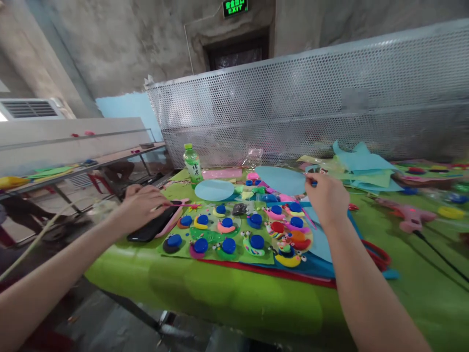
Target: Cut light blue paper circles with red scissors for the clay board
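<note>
My left hand (142, 204) is closed over the black phone (156, 226) at the table's left side. From its fingertips a thin pink stick (180, 205) points right. My right hand (327, 194) is raised at the right of the craft sheets, its thumb and forefinger pinched; a small dark bit shows there, too small to name. Between the hands lies a green patterned sheet (216, 234) bearing several clay snails with blue bottle-cap shells, one of them a pale green snail (253, 244). More clay snails, including a yellow snail (288, 260), sit right of it on blue sheets.
A green tea bottle (192, 165) stands at the back left near a light-blue paper oval (214, 190). At right lie a pink glue gun (410, 215) with its cord, red-handled scissors (377, 255) and blue foam sheets (364, 161). A perforated metal panel (293, 107) rises behind.
</note>
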{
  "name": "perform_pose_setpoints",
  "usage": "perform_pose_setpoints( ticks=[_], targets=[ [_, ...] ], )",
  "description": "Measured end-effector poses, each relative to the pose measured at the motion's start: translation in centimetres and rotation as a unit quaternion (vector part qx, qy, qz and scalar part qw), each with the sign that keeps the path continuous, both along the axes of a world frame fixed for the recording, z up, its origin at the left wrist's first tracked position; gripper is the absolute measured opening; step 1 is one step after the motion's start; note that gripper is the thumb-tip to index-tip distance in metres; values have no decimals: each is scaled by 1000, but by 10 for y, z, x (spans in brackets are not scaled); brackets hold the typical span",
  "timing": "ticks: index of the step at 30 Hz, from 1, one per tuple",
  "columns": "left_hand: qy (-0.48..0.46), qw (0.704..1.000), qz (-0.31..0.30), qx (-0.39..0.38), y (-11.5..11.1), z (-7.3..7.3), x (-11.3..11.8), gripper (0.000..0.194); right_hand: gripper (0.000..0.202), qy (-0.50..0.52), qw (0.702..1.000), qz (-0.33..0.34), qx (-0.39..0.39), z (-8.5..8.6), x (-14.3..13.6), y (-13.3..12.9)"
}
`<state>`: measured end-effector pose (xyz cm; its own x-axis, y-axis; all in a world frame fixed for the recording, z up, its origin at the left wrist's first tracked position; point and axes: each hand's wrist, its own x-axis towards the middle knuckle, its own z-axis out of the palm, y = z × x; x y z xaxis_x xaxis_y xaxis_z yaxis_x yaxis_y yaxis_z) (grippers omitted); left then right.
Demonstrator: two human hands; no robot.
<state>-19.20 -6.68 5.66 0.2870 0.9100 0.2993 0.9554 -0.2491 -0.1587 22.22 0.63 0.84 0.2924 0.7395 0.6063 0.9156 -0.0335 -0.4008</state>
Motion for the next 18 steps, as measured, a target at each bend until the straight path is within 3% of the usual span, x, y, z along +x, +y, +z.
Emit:
perform_pose_setpoints(
  ticks=[3, 7, 12, 18],
  targets=[
    [-42, 998, -41, -36, 22, -20, 43, 27, 30, 25, 999, -1, -26, 0, 3, 2],
    [-116, 990, -54, -53, 56, -32, 98, 31, 29, 34, 999, -10, -33, 0, 8, 8],
    [-191, 973, -94, -87, 91, -30, 153, 32, 27, 40, 998, -18, -41, 1, 13, 15],
    [-204, 959, -164, -108, 124, -19, 214, 26, 29, 80, 995, -58, -23, 7, 24, 12]
  ],
)
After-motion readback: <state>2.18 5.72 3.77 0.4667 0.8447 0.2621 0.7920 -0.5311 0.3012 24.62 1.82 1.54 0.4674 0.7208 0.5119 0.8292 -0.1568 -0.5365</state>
